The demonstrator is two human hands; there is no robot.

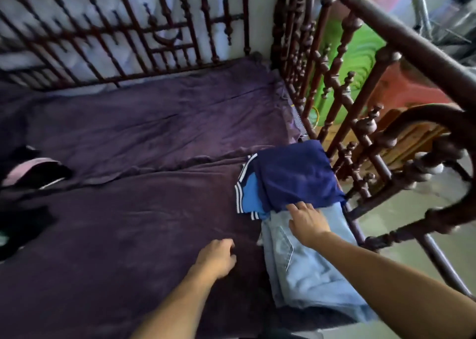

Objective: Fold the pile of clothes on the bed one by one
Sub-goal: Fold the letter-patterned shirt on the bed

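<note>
At the right of the frame we see a folded navy garment lying flat on a blue piece with white stripes, whose edge pokes out to the left. Just below and touching them, folded light-blue jeans lie flat, a pocket showing. At the far left edge we find crumpled black clothes with a pink piece among them.

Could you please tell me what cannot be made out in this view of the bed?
Head view:
1. dark clothes pile: cut off by the left edge and blurred; garment count unclear.
2. striped blue garment: mostly hidden under the navy garment; type unclear.
3. jeans: partly covered by the right hand and forearm.
</note>
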